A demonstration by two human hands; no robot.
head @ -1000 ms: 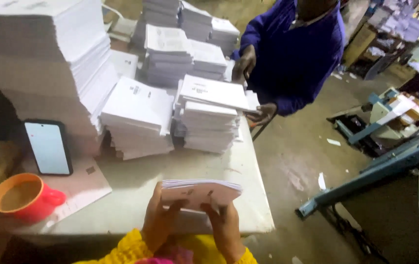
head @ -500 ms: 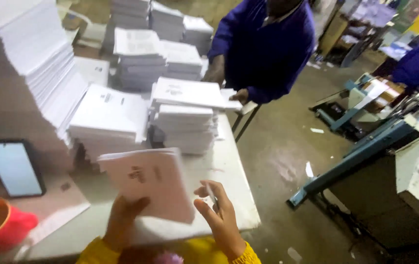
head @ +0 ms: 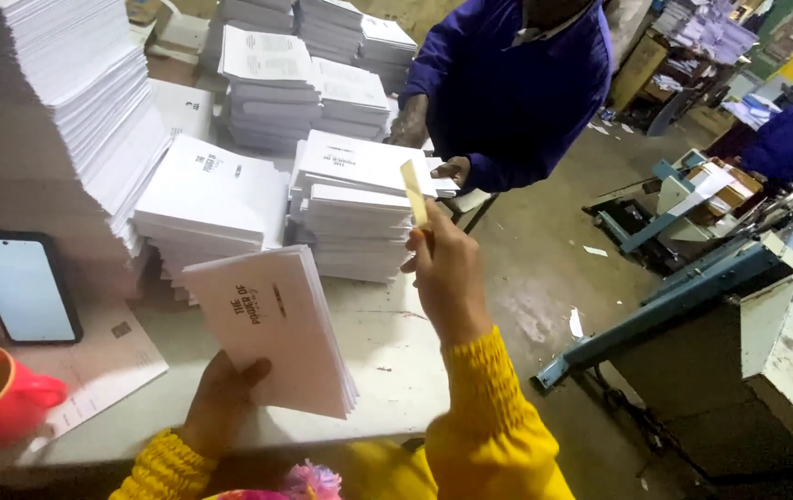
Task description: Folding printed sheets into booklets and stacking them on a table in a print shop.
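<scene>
Left hand (head: 220, 407) grips a booklet bundle (head: 276, 324); right hand (head: 447, 273) pinches a tan strip (head: 414, 193) at twelve o'clock, apparently mid-sorting.

The right hand (head: 447, 273) has left the booklet (head: 276, 324) and risen with a thin strip (head: 414, 193).

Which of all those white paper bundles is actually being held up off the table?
The white booklet bundle gripped from below in the left hand. The other stacks rest on the table.
</scene>
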